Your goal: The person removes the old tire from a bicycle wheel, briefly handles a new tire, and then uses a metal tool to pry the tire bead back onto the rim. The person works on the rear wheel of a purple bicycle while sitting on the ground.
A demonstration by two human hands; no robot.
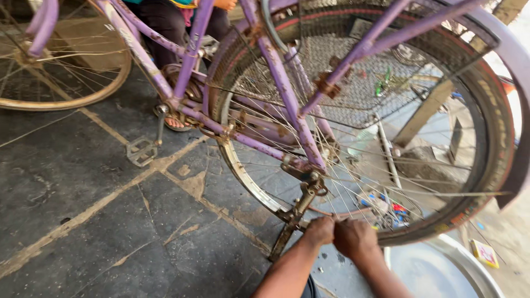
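Fingers of both hands are curled shut and pressed together at the bottom of the rear wheel (364, 138); left hand (319, 230) and right hand (355, 238) touch knuckle to knuckle, apparently pinching something small at the rim or tyre (491, 138), but the thing itself is hidden behind the knuckles, can't tell what. Kickstand (295, 218) sits just beside the left hand at about 10 o'clock, long axis running from the axle area at 1 o'clock down to its foot on the floor at 7 o'clock; left hand is the nearer one. Spokes fan out from directly above the hands at 12 o'clock, tight room there. Purple frame (281, 83) stays cross above, from 11 to 1 o'clock, with a wire mesh guard (359, 94) behind them. Metal basin (441, 265) lies just beside the right forearm at 4 o'clock, its rim close to the tyre, so little clearance on that side. Open room is to 8–9 o'clock: bare cracked stone floor (83, 193). Pedal (141, 150) is well apart at 10 o'clock. Second wheel (61, 60) far off at 10–11 o'clock. Another person's sandalled foot (175, 122) stands behind the frame, well clear of the hands.
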